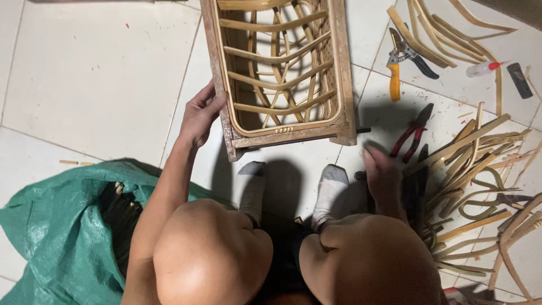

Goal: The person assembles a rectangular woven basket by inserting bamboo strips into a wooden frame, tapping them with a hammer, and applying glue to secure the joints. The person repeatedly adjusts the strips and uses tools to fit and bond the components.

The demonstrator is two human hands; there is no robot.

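While the left hand (199, 116) grips the rattan frame (282, 73) by its side, fingers curled on the edge, the right hand (382, 176) rests on the floor beside red pliers (411, 134) — fingers hidden, can't tell.

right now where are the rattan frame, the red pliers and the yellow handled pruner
rattan frame (336, 73): head view, on its right wooden side rail
red pliers (411, 134): head view, on the red handles
yellow handled pruner (394, 79): head view, on the yellow handle
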